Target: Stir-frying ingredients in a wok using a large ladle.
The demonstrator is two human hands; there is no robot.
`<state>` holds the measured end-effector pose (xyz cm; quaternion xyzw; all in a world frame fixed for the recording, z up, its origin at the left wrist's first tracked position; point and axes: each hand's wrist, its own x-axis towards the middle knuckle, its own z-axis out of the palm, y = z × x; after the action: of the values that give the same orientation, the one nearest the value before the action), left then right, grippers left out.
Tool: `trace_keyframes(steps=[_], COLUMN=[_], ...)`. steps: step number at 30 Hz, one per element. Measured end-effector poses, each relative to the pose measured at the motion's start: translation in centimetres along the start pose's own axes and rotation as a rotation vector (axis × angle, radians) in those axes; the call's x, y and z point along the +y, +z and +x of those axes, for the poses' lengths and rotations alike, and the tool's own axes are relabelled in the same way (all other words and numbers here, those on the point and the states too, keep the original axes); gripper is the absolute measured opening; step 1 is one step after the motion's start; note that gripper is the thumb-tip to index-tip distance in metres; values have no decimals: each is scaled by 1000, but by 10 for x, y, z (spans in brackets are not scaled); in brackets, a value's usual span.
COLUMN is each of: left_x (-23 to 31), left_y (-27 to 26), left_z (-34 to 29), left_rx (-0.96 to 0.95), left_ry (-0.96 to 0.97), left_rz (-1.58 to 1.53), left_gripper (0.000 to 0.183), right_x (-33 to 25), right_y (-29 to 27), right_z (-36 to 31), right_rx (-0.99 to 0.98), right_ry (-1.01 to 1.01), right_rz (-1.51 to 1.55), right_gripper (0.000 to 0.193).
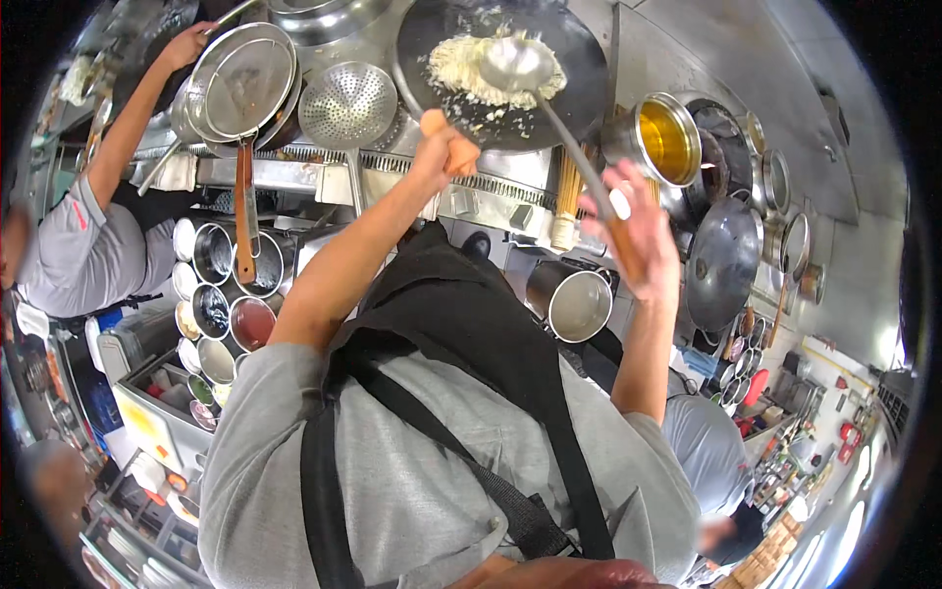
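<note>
Near the top, a large dark wok (589, 59) holds a pale, chopped mass of food (453, 71), which looks like fried rice, with loose bits scattered below it. My left hand (432, 157) is closed around an orange cloth (459, 155) at the wok's near left edge, by its handle. A metal ladle (517, 65) rests its bowl on the food; its shaft slants down right to a wooden handle. That handle lies in my right hand (643, 236), whose fingers are partly spread. Something white shows on one finger.
A pot of yellow oil (667, 139) stands right of the wok, beside a bamboo brush (569, 196). Left are a perforated skimmer (348, 103) and a wood-handled strainer (250, 88). A co-worker (98, 236) reaches in at far left. A pot (579, 306) sits below the stove edge.
</note>
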<state>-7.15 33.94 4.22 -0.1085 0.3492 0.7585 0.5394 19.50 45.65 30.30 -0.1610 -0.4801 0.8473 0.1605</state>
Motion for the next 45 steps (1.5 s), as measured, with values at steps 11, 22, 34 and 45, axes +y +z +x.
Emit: trace_keyframes(steps=[11, 22, 34, 45], left_x=[14, 18, 44, 29], left_y=[10, 1, -18, 20], left_z=[32, -83, -125, 38], left_rx=[-62, 47, 188, 198], left_ry=[-9, -137, 49, -116], left_rz=[163, 283, 310, 251], left_gripper=[23, 19, 26, 34], right_x=[-101, -75, -84, 49], right_y=[68, 53, -30, 80], right_z=[200, 211, 171, 184], right_rx=[-1, 61, -205, 112], right_ry=[-873, -924, -739, -1038], right_rz=[-415, -189, -228, -420], right_gripper=[40, 22, 9, 10])
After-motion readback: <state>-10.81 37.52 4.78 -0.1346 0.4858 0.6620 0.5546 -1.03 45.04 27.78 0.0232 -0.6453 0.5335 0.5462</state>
